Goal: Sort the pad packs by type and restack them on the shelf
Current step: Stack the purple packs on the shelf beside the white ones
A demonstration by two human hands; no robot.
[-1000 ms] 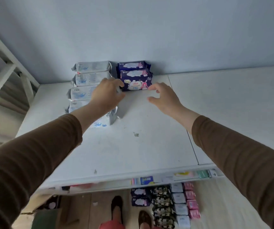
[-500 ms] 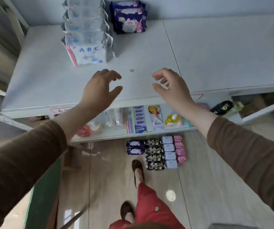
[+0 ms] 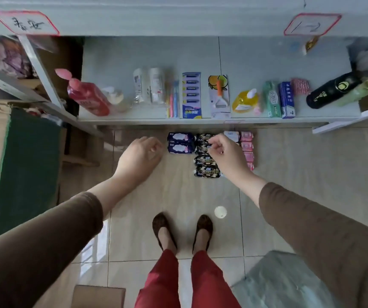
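Left hand: your left hand (image 3: 139, 157) hangs over the floor tiles just left of the packs, fingers loosely curled downward and holding nothing.
Right hand: your right hand (image 3: 225, 153) hovers above the black-and-gold column, fingers loosely bent with thumb and forefinger tips close together; you grip no pack.
Navy packs: two navy pad packs (image 3: 180, 143) lie one behind the other on the floor tiles (image 3: 178, 192), at the left of the group, just in front of the lower shelf edge.
Black-and-gold packs: a column of black-and-gold pad packs (image 3: 206, 166) runs toward you beside the navy ones; your right hand covers part of it.
White packs: one white pad pack (image 3: 231, 136) shows at the far end, next to the pink ones; the rest is hidden by your hand.
Pink packs: a column of pink pad packs (image 3: 247, 147) sits at the right of the group.
Lower shelf: the lower shelf (image 3: 256, 61) carries a pink pump bottle (image 3: 87, 96), toothbrushes (image 3: 173, 101), a blue razor card (image 3: 191, 95), a peeler on its card (image 3: 219, 96), a yellow pouch (image 3: 246, 102) and a black flask (image 3: 331, 90).
Feet: your dark shoes (image 3: 163, 230) stand on the tiles, well back from the packs.
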